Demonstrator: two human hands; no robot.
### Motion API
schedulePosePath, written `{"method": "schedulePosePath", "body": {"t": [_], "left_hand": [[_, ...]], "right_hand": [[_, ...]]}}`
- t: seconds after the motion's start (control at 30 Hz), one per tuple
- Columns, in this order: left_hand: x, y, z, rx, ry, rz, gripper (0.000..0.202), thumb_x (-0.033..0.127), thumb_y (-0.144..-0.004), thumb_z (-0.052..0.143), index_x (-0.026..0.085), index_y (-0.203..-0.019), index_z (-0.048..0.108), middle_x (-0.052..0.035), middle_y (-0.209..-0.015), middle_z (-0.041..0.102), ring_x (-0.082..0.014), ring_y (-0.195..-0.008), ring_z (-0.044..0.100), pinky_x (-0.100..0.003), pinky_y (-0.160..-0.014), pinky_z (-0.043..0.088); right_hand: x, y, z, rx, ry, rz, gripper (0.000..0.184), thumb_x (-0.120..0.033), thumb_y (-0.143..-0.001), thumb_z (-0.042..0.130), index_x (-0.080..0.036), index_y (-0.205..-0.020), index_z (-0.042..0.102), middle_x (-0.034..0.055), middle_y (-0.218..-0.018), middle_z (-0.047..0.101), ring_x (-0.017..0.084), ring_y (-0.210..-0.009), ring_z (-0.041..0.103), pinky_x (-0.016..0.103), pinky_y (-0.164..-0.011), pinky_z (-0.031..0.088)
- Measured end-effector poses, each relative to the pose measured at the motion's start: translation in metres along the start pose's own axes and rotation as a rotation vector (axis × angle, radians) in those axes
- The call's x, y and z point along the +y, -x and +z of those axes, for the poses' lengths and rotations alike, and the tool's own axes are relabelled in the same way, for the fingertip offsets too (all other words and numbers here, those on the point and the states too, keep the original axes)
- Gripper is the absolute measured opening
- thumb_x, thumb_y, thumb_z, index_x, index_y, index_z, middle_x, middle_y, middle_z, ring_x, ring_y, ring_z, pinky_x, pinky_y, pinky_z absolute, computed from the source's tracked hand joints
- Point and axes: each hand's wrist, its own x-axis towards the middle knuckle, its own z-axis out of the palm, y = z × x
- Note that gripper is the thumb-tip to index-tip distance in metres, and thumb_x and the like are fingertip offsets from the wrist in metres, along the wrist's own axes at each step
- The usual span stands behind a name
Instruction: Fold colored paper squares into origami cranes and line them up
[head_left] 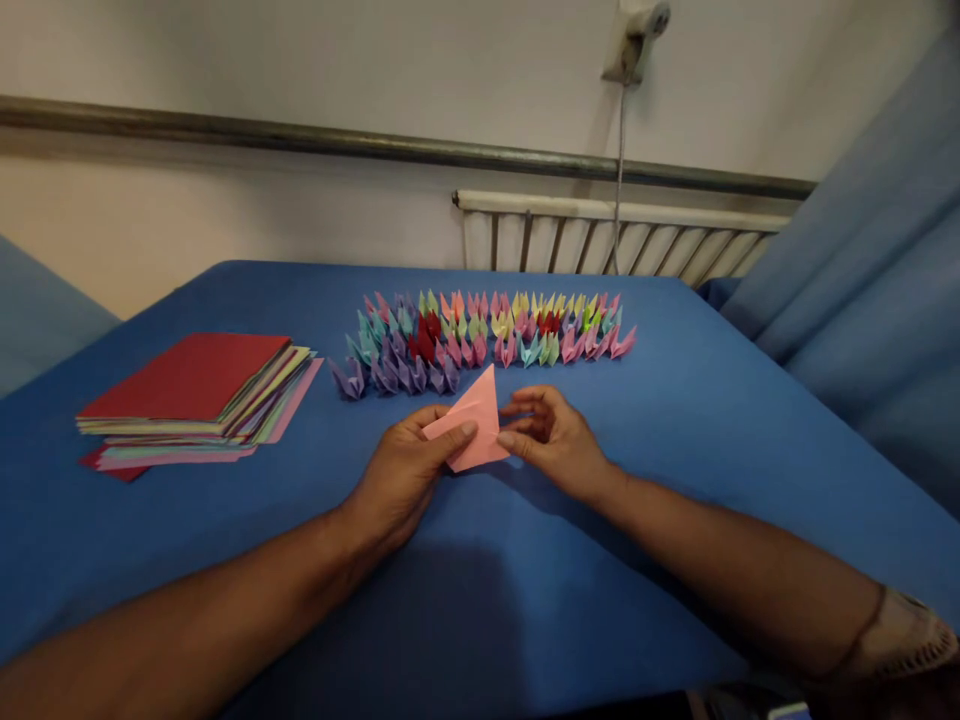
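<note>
A folded piece of pink origami paper [480, 415], with a pointed corner at the top, is held above the blue table. My left hand [411, 455] grips it from the left, thumb flat on the front and fingers behind. At the paper's right edge is my right hand [559, 440], its thumb tip against the lower part and its other fingers curled; what lies between those fingertips is partly hidden. Just beyond the hands stand rows of folded paper cranes [465, 350] in purple, pink, red, green, yellow and light blue.
To the left lies a stack of coloured paper sheets [187, 380], a red one on top. The blue-covered table [675, 420] reaches toward a wall with a radiator [555, 235] and a horizontal pipe [375, 143]. Blue curtains [870, 250] hang at the right.
</note>
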Motion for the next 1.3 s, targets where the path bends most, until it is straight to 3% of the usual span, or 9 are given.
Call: {"method": "schedulePosePath", "body": {"t": [0.2, 0.47, 0.57, 0.67, 0.77, 0.87, 0.93, 1.13, 1.3], "left_hand": [[-0.005, 0.007, 0.003, -0.059, 0.120, -0.092, 0.026, 0.026, -0.071, 0.077, 0.013, -0.091, 0.065, -0.0050, -0.087, 0.071, -0.0151, -0.078, 0.066, -0.027, -0.079, 0.051], [-0.007, -0.003, -0.003, -0.097, -0.254, -0.106, 0.028, 0.037, -0.076, 0.068, 0.012, -0.088, 0.063, -0.0065, -0.078, 0.068, -0.0158, -0.066, 0.062, -0.030, -0.064, 0.050], [-0.006, -0.005, -0.006, 0.027, -0.421, 0.076, 0.035, 0.039, -0.081, 0.061, 0.013, -0.104, 0.057, -0.0102, -0.098, 0.067, -0.0214, -0.088, 0.065, -0.036, -0.074, 0.053], [-0.002, -0.003, -0.010, 0.165, -0.732, 0.500, 0.052, 0.033, -0.081, 0.062, 0.018, -0.127, 0.045, -0.0124, -0.130, 0.053, -0.0264, -0.120, 0.052, -0.045, -0.098, 0.045], [0.001, 0.002, -0.012, -0.050, -1.021, 0.799, 0.049, 0.026, -0.081, 0.062, 0.022, -0.127, 0.046, -0.0093, -0.132, 0.053, -0.0262, -0.126, 0.046, -0.048, -0.107, 0.036], [0.000, 0.004, -0.012, -0.380, -1.162, 0.826, 0.045, 0.024, -0.079, 0.065, 0.024, -0.123, 0.051, -0.0063, -0.124, 0.059, -0.0243, -0.122, 0.049, -0.045, -0.105, 0.037], [-0.004, 0.002, -0.012, -0.472, -1.223, 0.780, 0.040, 0.021, -0.080, 0.063, 0.024, -0.119, 0.053, -0.0057, -0.122, 0.060, -0.0236, -0.119, 0.051, -0.043, -0.103, 0.039], [-0.011, -0.005, -0.015, -0.471, -1.330, 0.666, 0.010, 0.021, -0.088, 0.051, 0.019, -0.093, 0.059, -0.0077, -0.110, 0.064, -0.0231, -0.105, 0.058, -0.042, -0.094, 0.044], [-0.013, -0.003, -0.014, -0.446, -1.303, 0.622, 0.008, 0.025, -0.087, 0.054, 0.019, -0.087, 0.059, -0.0085, -0.114, 0.063, -0.0240, -0.107, 0.056, -0.041, -0.093, 0.045]], "right_hand": [[0.007, 0.000, 0.006, -0.119, -0.037, 0.095, 0.025, -0.036, -0.070, 0.072, -0.019, -0.070, 0.054, -0.0051, -0.064, 0.056, 0.009, -0.059, 0.051, 0.025, -0.059, 0.044], [0.003, -0.013, -0.006, -0.033, -0.140, 0.176, 0.029, -0.037, -0.066, 0.074, -0.020, -0.074, 0.052, -0.0055, -0.062, 0.060, 0.008, -0.051, 0.051, 0.022, -0.050, 0.041], [0.009, -0.018, -0.011, -0.051, -0.089, 0.196, 0.028, -0.031, -0.065, 0.073, -0.020, -0.080, 0.053, -0.0055, -0.063, 0.061, 0.007, -0.048, 0.050, 0.020, -0.045, 0.038], [0.013, -0.021, -0.016, -0.097, -0.056, 0.206, 0.025, -0.026, -0.067, 0.071, -0.020, -0.083, 0.053, -0.0057, -0.066, 0.062, 0.007, -0.048, 0.050, 0.017, -0.042, 0.036], [0.012, -0.019, -0.016, -0.150, -0.054, 0.236, 0.027, -0.025, -0.069, 0.070, -0.021, -0.089, 0.052, -0.0057, -0.068, 0.062, 0.008, -0.050, 0.053, 0.017, -0.042, 0.039], [0.013, -0.015, -0.013, -0.249, -0.075, 0.257, 0.030, -0.024, -0.072, 0.069, -0.021, -0.095, 0.050, -0.0054, -0.070, 0.062, 0.010, -0.055, 0.057, 0.020, -0.048, 0.046], [0.013, -0.012, -0.012, -0.290, -0.011, 0.253, 0.029, -0.020, -0.075, 0.065, -0.022, -0.100, 0.049, -0.0050, -0.072, 0.062, 0.011, -0.058, 0.059, 0.023, -0.052, 0.049], [0.004, 0.000, -0.028, -0.203, 0.678, -0.180, 0.044, -0.011, -0.075, 0.062, -0.022, -0.116, 0.049, 0.0092, -0.118, 0.057, 0.021, -0.107, 0.057, 0.044, -0.094, 0.046], [-0.004, 0.010, -0.044, -0.446, 0.768, -0.331, 0.037, -0.007, -0.075, 0.057, -0.024, -0.107, 0.053, 0.0076, -0.122, 0.052, 0.020, -0.114, 0.052, 0.041, -0.098, 0.044]]}}
